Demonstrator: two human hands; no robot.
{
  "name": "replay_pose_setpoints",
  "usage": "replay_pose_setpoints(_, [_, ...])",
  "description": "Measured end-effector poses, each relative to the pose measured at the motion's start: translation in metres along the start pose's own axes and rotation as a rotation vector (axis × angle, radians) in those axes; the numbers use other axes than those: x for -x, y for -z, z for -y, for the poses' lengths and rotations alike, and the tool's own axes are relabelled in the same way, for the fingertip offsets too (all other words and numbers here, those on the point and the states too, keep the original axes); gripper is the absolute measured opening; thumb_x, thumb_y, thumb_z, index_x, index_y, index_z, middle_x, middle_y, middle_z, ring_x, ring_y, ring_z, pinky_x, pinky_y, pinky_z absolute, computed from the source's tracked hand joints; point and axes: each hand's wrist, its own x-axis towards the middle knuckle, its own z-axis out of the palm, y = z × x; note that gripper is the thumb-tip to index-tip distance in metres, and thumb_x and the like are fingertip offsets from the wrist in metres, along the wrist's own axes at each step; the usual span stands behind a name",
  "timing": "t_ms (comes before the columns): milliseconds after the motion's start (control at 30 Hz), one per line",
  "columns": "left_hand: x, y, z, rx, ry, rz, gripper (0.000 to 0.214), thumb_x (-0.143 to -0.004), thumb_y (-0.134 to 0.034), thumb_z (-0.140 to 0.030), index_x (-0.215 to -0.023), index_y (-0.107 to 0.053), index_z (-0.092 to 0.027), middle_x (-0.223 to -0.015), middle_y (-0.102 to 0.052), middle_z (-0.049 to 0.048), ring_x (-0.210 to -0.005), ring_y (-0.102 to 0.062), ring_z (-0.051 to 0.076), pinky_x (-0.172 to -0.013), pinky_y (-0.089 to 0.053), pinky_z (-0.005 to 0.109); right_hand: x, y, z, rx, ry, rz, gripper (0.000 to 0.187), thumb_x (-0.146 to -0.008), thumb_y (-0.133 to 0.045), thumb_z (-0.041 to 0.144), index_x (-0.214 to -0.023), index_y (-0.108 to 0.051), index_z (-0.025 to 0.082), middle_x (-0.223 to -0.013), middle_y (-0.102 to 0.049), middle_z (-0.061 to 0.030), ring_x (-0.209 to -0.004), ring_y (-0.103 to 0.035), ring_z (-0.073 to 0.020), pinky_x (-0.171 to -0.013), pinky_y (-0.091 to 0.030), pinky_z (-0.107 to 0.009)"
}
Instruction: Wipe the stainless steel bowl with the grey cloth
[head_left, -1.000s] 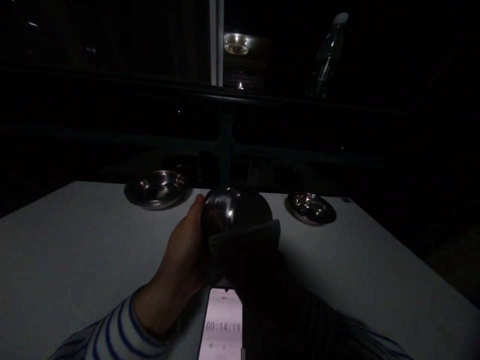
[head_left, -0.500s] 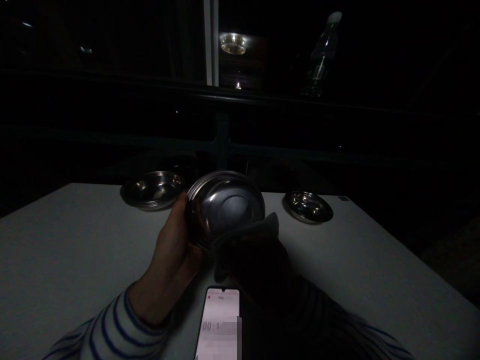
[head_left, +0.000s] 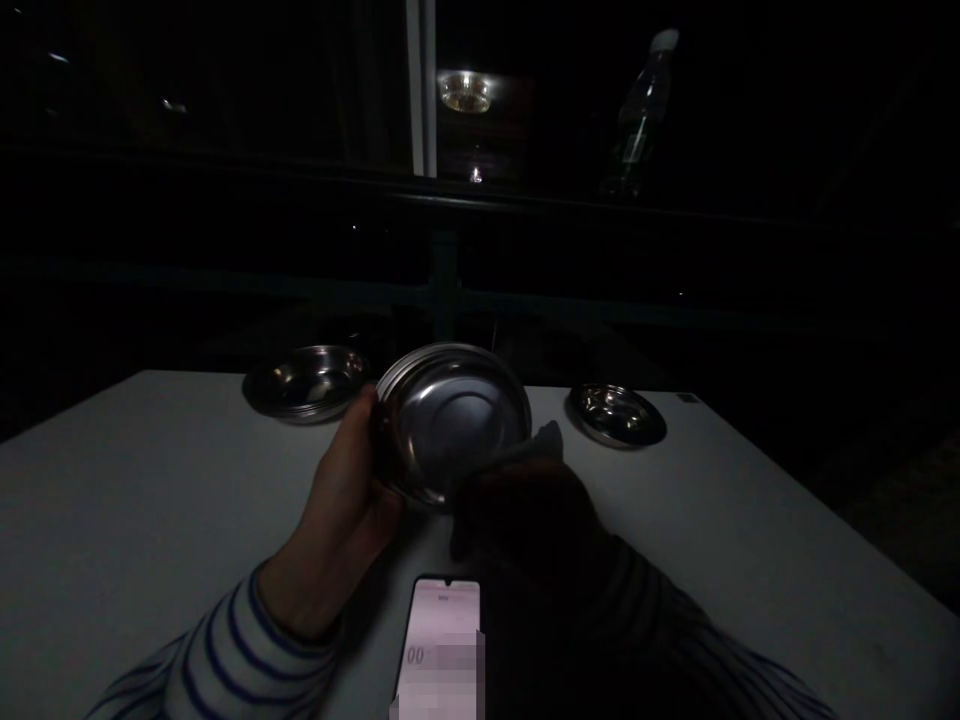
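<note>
A shiny metal bowl (head_left: pixel 459 415) is held up tilted above the table, its round bottom toward me. My left hand (head_left: pixel 345 500) grips it by the left rim, thumb along the edge. At its lower right, my right hand (head_left: pixel 525 510) is closed on a greyish cloth (head_left: pixel 546 442) that lies against the metal. Deep shadow hides most of the right hand's fingers. Below both hands a lit phone (head_left: pixel 442 620) lies on the table, showing a partly blurred number display.
On the white table (head_left: pixel 150 500), a small stack of metal bowls (head_left: pixel 307 385) stands at the back left. One shallow metal dish (head_left: pixel 616 415) sits at the back right. Behind, a plastic bottle (head_left: pixel 641 125) with a white cap stands near a dark window.
My right hand with the cloth has shifted slightly right along the bowl's lower edge, baring more of the metal. The left hand keeps its grip, and the bowl is nearly still.
</note>
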Motion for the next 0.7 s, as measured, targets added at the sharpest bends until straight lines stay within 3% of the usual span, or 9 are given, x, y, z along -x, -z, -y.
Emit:
replay_pose_setpoints(33, [0.000, 0.000, -0.001, 0.006, -0.011, -0.017, 0.017, -0.084, -0.048, -0.021, -0.083, -0.064, -0.017, -0.073, -0.068, 0.0020, -0.062, -0.062, 0.014, -0.052, -0.051, 0.021, -0.002, 0.007, -0.006, 0.011, -0.010, -0.026, 0.022, -0.087, -0.047, 0.025, -0.071, -0.060, 0.020, -0.058, -0.057, 0.0008, -0.055, -0.051, -0.0117, -0.055, -0.044, -0.025])
replay_pose_setpoints(100, [-0.001, 0.000, -0.002, 0.019, -0.022, -0.045, 0.018, -0.085, -0.047, -0.021, -0.083, -0.064, -0.017, -0.077, -0.068, 0.0030, -0.067, -0.063, 0.014, -0.057, -0.052, 0.022, -0.008, 0.020, -0.016, 0.107, 0.066, -0.206, 0.022, -0.089, -0.042, 0.022, -0.082, -0.061, 0.016, -0.071, -0.063, -0.0034, -0.067, -0.056, -0.0143, -0.060, -0.045, -0.027])
replay_pose_setpoints(167, [-0.002, 0.000, -0.002, 0.028, -0.015, -0.041, 0.018, -0.085, -0.046, -0.021, -0.084, -0.063, -0.017, -0.079, -0.068, 0.0029, -0.068, -0.063, 0.014, -0.059, -0.053, 0.022, -0.013, 0.026, -0.019, 0.166, 0.089, -0.302, 0.023, -0.089, -0.040, 0.023, -0.089, -0.061, 0.012, -0.079, -0.065, -0.0072, -0.075, -0.058, -0.0169, -0.064, -0.046, -0.029])
replay_pose_setpoints(333, [-0.004, 0.001, -0.003, 0.012, -0.003, -0.047, 0.016, -0.084, -0.047, -0.022, -0.083, -0.063, -0.018, -0.077, -0.068, 0.0015, -0.065, -0.062, 0.013, -0.056, -0.052, 0.021, -0.015, 0.016, -0.004, 0.072, 0.154, -0.229, 0.022, -0.088, -0.045, 0.023, -0.072, -0.059, 0.018, -0.058, -0.057, 0.0004, -0.053, -0.050, -0.0112, -0.053, -0.041, -0.024])
replay_pose_setpoints(433, [-0.002, 0.001, -0.003, -0.018, 0.003, -0.028, 0.015, -0.084, -0.048, -0.021, -0.083, -0.062, -0.018, -0.077, -0.068, 0.0018, -0.066, -0.063, 0.014, -0.057, -0.052, 0.021, -0.012, 0.018, -0.005, 0.059, 0.115, -0.314, 0.013, -0.087, -0.047, 0.022, -0.084, -0.059, 0.018, -0.073, -0.062, -0.0030, -0.068, -0.055, -0.0141, -0.062, -0.045, -0.026])
replay_pose_setpoints(567, [-0.001, -0.001, -0.003, -0.012, 0.002, 0.003, 0.018, -0.085, -0.045, -0.020, -0.083, -0.063, -0.017, -0.075, -0.067, 0.0018, -0.065, -0.062, 0.014, -0.059, -0.052, 0.022, -0.009, 0.023, -0.013, 0.003, -0.051, -0.386, 0.018, -0.088, -0.044, 0.022, -0.101, -0.054, 0.014, -0.094, -0.060, -0.0100, -0.090, -0.055, -0.0199, -0.078, -0.045, -0.035])
replay_pose_setpoints(633, [-0.001, -0.001, -0.004, -0.006, -0.002, -0.029, 0.020, -0.086, -0.044, -0.020, -0.083, -0.063, -0.017, -0.075, -0.068, 0.0020, -0.065, -0.062, 0.014, -0.058, -0.052, 0.022, -0.007, 0.019, -0.011, -0.037, -0.032, -0.324, 0.015, -0.088, -0.045, 0.023, -0.094, -0.056, 0.015, -0.086, -0.061, -0.0069, -0.081, -0.056, -0.0177, -0.072, -0.045, -0.032])
replay_pose_setpoints(700, [-0.002, -0.001, -0.004, -0.016, -0.006, -0.060, 0.019, -0.086, -0.044, -0.019, -0.083, -0.063, -0.017, -0.077, -0.068, 0.0023, -0.067, -0.063, 0.014, -0.058, -0.053, 0.022, -0.005, 0.013, -0.009, -0.055, 0.025, -0.180, 0.011, -0.086, -0.048, 0.024, -0.087, -0.057, 0.017, -0.075, -0.060, -0.0030, -0.070, -0.055, -0.0150, -0.066, -0.044, -0.029])
